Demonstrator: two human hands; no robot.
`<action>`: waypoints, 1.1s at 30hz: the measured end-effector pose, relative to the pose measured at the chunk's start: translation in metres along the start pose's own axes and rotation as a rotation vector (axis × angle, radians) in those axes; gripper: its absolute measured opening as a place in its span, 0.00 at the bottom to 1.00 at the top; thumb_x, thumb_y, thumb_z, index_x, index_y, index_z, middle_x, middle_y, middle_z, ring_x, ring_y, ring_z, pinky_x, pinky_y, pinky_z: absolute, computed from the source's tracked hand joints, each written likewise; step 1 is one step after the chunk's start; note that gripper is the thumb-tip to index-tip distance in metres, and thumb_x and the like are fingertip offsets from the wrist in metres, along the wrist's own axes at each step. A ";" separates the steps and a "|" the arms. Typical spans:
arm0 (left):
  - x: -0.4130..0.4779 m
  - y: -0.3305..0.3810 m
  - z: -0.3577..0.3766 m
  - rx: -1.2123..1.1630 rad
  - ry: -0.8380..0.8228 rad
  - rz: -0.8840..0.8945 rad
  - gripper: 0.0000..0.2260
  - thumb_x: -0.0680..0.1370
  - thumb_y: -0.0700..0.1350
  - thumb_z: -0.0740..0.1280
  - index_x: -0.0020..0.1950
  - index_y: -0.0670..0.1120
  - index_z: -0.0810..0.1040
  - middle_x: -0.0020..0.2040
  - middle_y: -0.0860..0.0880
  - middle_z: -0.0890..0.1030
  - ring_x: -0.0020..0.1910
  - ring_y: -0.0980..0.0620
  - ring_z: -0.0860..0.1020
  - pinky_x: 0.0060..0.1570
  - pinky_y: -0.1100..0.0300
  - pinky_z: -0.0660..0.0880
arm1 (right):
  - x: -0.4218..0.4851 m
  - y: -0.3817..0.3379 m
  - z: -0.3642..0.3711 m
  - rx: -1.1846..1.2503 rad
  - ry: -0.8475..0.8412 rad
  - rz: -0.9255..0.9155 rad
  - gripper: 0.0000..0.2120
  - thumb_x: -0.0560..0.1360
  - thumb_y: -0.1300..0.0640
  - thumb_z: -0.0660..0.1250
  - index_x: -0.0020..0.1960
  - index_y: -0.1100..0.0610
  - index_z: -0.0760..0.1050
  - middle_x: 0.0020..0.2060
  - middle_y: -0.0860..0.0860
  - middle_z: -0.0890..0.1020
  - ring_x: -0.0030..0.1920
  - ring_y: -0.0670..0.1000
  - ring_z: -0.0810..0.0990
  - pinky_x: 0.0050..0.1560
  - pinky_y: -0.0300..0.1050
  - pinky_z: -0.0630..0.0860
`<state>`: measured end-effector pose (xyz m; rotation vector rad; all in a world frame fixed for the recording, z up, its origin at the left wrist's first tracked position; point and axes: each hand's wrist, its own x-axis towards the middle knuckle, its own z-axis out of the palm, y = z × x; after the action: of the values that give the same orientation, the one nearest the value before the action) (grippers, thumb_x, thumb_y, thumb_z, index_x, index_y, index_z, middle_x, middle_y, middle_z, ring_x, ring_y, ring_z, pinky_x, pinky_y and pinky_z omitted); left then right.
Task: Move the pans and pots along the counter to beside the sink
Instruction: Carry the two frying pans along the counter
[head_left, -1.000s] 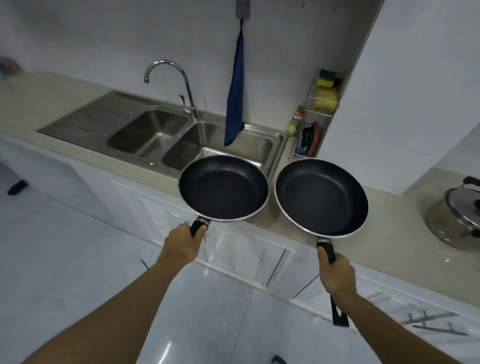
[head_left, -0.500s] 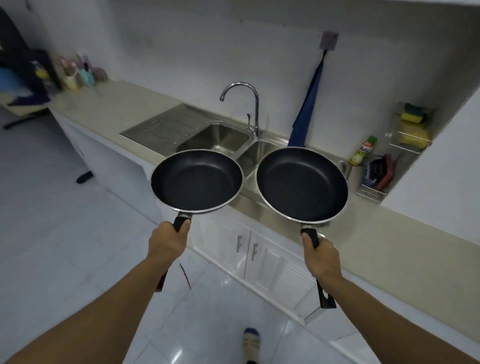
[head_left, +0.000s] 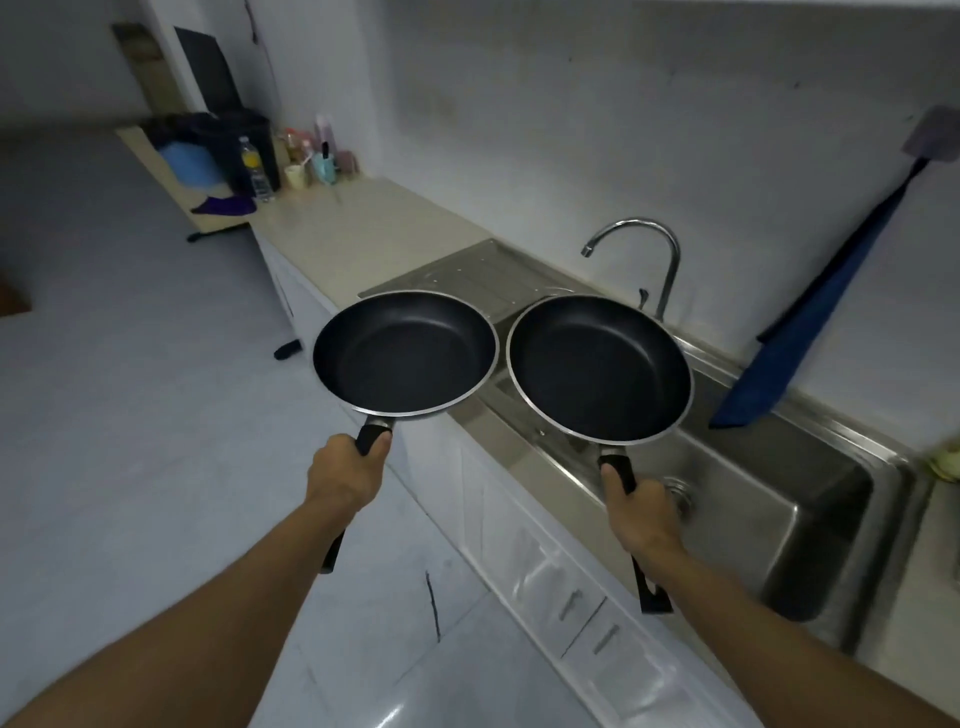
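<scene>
I carry two black non-stick frying pans side by side in the air. My left hand (head_left: 345, 475) grips the black handle of the left pan (head_left: 405, 353), which hangs over the counter's front edge by the sink's ribbed draining board (head_left: 467, 270). My right hand (head_left: 641, 512) grips the handle of the right pan (head_left: 600, 369), held above the steel sink (head_left: 779, 493). The two pan rims almost touch. Beyond the draining board lies a beige stretch of counter (head_left: 353, 234).
A curved tap (head_left: 657, 254) rises behind the sink, and a blue towel (head_left: 810, 332) hangs on the wall to the right. Bottles and cups (head_left: 306, 166) crowd the counter's far end. White cabinet doors (head_left: 545, 561) run below; tiled floor lies to the left.
I have walked left along the counter with both pans. The sink, earlier behind the pans, now lies under the right pan, and the far end of the counter has come into view.
</scene>
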<state>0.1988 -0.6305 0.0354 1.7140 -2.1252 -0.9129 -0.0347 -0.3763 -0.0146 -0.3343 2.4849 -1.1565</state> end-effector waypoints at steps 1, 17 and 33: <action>0.012 0.004 -0.003 0.003 0.009 -0.008 0.23 0.78 0.61 0.64 0.46 0.39 0.77 0.42 0.40 0.81 0.40 0.39 0.80 0.43 0.46 0.81 | 0.012 -0.010 0.006 -0.015 -0.012 -0.009 0.22 0.82 0.42 0.62 0.42 0.60 0.78 0.35 0.55 0.82 0.37 0.55 0.81 0.34 0.45 0.71; 0.253 0.018 -0.050 -0.063 0.083 -0.097 0.22 0.79 0.59 0.64 0.48 0.39 0.76 0.43 0.40 0.80 0.38 0.40 0.80 0.38 0.49 0.81 | 0.163 -0.167 0.154 -0.018 -0.071 -0.074 0.17 0.82 0.46 0.63 0.44 0.58 0.77 0.37 0.55 0.81 0.40 0.56 0.81 0.40 0.47 0.74; 0.546 0.023 -0.097 -0.051 0.019 -0.131 0.21 0.79 0.58 0.64 0.48 0.39 0.77 0.42 0.41 0.80 0.35 0.45 0.79 0.23 0.60 0.70 | 0.299 -0.326 0.323 -0.016 -0.063 0.008 0.21 0.82 0.44 0.64 0.41 0.60 0.77 0.35 0.56 0.81 0.38 0.58 0.81 0.40 0.48 0.74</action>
<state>0.0884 -1.1743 0.0262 1.8472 -1.9796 -0.9728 -0.1466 -0.9121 -0.0241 -0.3593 2.4404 -1.1062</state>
